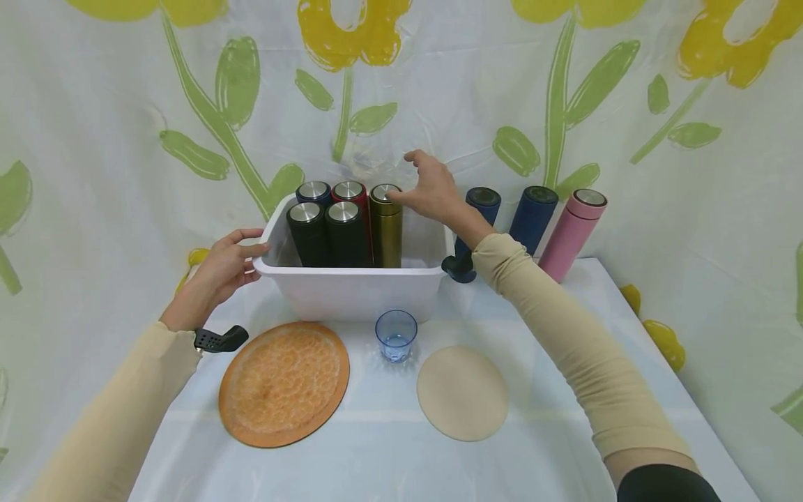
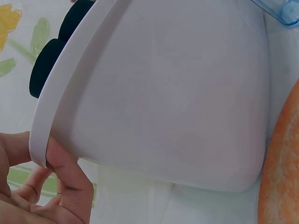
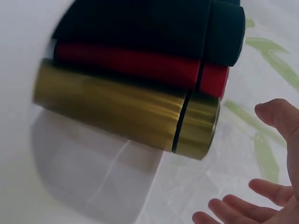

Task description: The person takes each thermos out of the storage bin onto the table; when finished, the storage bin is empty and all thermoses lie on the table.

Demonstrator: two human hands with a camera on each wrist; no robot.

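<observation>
A white plastic tub [image 1: 360,293] stands at the back of the table with several thermos flasks upright inside. My left hand [image 1: 228,267] grips the tub's left rim between thumb and fingers. In the right wrist view, my right hand [image 3: 268,186] has thumb and fingers spread apart, with nothing between them, beyond the cap end of the gold flask [image 3: 126,112]. The head view shows it over the tub's right part, its thumb overlapping the gold cap. Left of the gold flask are a red flask [image 1: 362,197], a blue flask [image 1: 314,189] and two dark green flasks [image 1: 347,240].
Right of the tub stand two blue flasks [image 1: 533,219] and a pink flask [image 1: 571,237], the nearer blue one partly behind my right forearm. In front lie a bread-patterned round mat [image 1: 285,383] and a beige disc [image 1: 463,392], with a blue glass [image 1: 396,338] between them.
</observation>
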